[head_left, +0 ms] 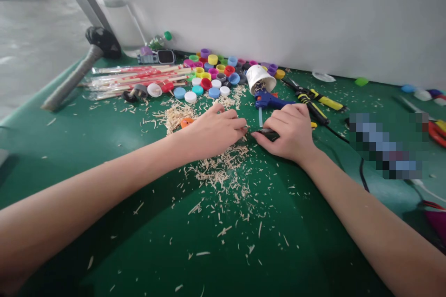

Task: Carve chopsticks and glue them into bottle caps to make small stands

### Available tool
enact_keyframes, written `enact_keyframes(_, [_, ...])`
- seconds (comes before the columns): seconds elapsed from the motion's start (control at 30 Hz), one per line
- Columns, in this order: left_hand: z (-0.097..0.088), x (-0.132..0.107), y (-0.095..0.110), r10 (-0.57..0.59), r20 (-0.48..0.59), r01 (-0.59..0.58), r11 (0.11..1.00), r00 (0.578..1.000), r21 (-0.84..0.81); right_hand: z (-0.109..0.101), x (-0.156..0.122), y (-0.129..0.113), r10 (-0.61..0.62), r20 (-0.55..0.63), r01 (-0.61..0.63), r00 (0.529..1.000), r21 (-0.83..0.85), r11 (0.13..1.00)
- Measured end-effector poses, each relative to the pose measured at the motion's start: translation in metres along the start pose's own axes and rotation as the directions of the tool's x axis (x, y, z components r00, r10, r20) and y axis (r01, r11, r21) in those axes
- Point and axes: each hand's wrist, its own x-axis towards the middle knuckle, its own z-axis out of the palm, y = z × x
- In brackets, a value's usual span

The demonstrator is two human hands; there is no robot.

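Note:
My left hand (216, 130) rests on the green table (104, 148) with its fingers curled and pinched together at the tips, over a heap of wood shavings (223, 171). What it pinches is too small to name. My right hand (289, 132) is closed round a dark tool (270, 134) whose tip points at the left fingertips. The two hands nearly touch. Just beyond them lies a blue glue gun (270, 100).
Many coloured bottle caps (214, 76) lie at the back with a tipped white paper cup (259, 78). Wrapped chopsticks (139, 78) and a hammer (83, 67) lie at the left. Yellow-handled pliers (315, 99) sit at the right. A white wall stands behind.

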Motion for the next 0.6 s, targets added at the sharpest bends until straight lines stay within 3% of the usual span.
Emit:
enact_keyframes(0.27, [-0.006,0.001,-0.007,-0.082,-0.001,0.082,0.993,0.997,-0.081,0.004,0.001,0.002,0.144,-0.033,-0.145,0.989,-0.031,0.989])
enact_keyframes(0.4, [-0.023,-0.003,-0.013,-0.163,0.146,0.196,0.949,0.976,-0.248,0.003,0.002,0.001,0.12,-0.003,-0.12,0.993,-0.032,0.992])
enact_keyframes(0.6, [-0.046,-0.027,0.004,-0.092,0.305,0.209,0.902,0.948,-0.378,-0.009,0.006,-0.006,0.033,0.154,-0.044,0.988,0.07,0.997])
